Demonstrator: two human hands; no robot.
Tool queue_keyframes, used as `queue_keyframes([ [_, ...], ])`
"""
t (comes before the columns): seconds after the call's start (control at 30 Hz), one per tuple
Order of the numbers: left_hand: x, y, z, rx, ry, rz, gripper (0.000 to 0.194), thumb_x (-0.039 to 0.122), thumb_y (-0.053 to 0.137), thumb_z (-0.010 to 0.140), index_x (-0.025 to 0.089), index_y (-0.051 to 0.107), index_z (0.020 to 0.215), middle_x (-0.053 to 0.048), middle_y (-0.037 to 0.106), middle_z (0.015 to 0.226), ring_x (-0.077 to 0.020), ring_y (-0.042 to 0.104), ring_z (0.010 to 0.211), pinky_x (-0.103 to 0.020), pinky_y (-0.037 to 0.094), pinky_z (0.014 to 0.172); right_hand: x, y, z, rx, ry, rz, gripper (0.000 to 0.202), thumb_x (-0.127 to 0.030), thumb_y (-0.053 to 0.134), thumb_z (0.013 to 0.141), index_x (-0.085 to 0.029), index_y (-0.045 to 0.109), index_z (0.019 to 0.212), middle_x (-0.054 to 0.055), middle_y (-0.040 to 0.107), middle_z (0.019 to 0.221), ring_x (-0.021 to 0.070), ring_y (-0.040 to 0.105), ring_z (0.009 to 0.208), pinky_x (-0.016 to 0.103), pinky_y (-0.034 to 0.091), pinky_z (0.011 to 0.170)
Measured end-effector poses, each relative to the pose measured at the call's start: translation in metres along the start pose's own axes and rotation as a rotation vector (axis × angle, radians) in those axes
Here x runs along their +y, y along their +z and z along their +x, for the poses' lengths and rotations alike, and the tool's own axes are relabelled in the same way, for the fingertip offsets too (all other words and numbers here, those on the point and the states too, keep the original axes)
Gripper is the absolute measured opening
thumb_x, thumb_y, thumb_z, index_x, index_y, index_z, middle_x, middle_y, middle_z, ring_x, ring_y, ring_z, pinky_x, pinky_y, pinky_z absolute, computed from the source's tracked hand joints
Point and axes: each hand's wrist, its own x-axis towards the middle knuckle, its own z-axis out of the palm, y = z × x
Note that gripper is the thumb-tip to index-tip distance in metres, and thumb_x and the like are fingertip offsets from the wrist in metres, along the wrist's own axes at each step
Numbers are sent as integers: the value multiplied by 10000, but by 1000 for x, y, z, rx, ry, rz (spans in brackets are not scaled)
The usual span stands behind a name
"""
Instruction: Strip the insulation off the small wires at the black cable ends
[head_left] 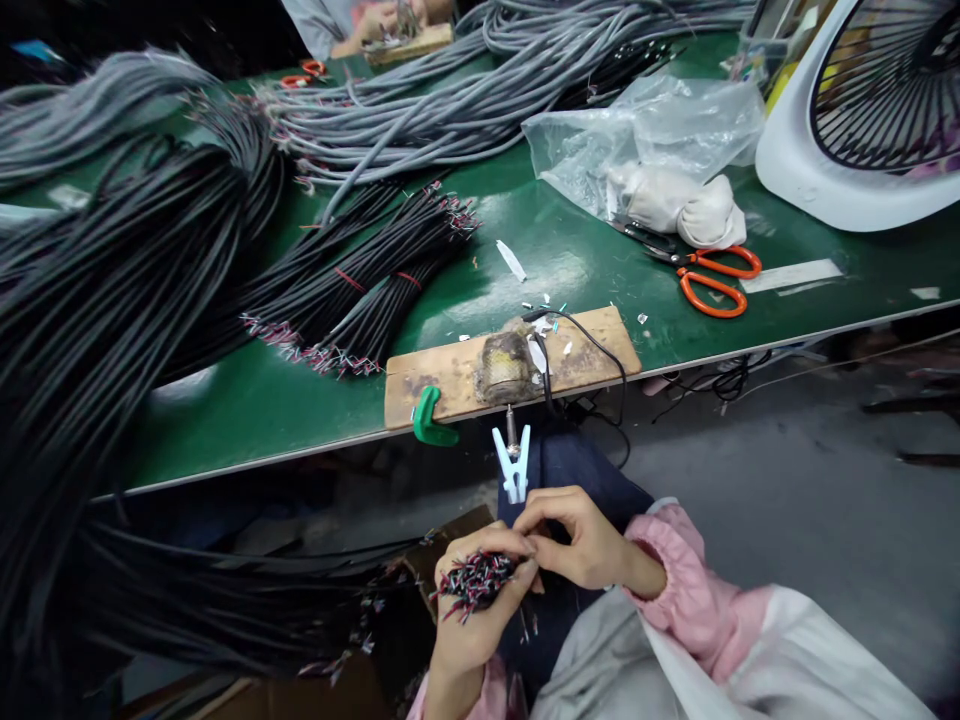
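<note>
My left hand (486,590) is wrapped round a bundle of thin black cables (474,582), whose red, white and black wire ends stick up out of the fist. My right hand (571,535) is closed in a pinch against the left thumb and forefinger, at the bundle's right side. What the right fingertips hold is too small to make out. Just beyond the hands, a light blue clothes peg (513,465) hangs on a metal tip that sticks out from a taped lump (505,366) on a wooden board (442,372).
A green clamp (433,418) sits at the board's front edge. Black cable bundles (352,290) and grey cables (420,110) cover the green table's left and back. Orange-handled scissors (712,280), a plastic bag (652,130) and a white fan (862,120) lie right. Another person's hands (390,20) work opposite.
</note>
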Motion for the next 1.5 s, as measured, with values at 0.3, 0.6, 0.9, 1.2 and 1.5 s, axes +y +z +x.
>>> queue_keyframes([
  [0.3, 3, 7, -5, -54, -58, -224, 147, 101, 758, 827, 239, 736, 782, 26, 709, 638, -164, 687, 533, -274, 530, 581, -1, -14, 1, 145, 67, -90, 293, -376, 638, 956, -145, 741, 807, 41, 645, 696, 147, 562, 617, 254, 461, 567],
  [0.6, 3, 8, -4, -3, -46, -242, 138, 110, 772, 819, 248, 773, 829, 36, 712, 657, -153, 707, 502, -248, 543, 547, -3, -13, -1, -63, -80, 18, 297, -386, 612, 1000, -136, 736, 899, 68, 674, 774, 157, 605, 685, 263, 494, 621],
  [0.9, -6, 8, -5, -18, -30, -191, 169, 74, 770, 819, 243, 759, 829, 49, 719, 674, -131, 711, 536, -228, 553, 600, -6, -13, -3, -29, -36, -77, 193, -272, 609, 956, -139, 710, 860, 46, 638, 748, 139, 574, 643, 244, 481, 589],
  [1.2, -5, 9, -8, -8, -28, -257, 137, 103, 756, 848, 239, 737, 857, 53, 714, 705, -140, 718, 553, -238, 572, 590, -4, -15, -2, 18, -42, -90, 218, -274, 603, 963, -119, 742, 895, 79, 686, 783, 149, 595, 665, 250, 490, 604],
  [1.5, -12, 8, -13, 39, -58, -294, 169, 77, 787, 811, 227, 731, 865, 53, 701, 788, -128, 729, 528, -222, 599, 548, 2, -15, -2, -38, -66, 59, 270, -389, 710, 942, -132, 774, 892, 75, 719, 772, 144, 637, 657, 238, 514, 607],
])
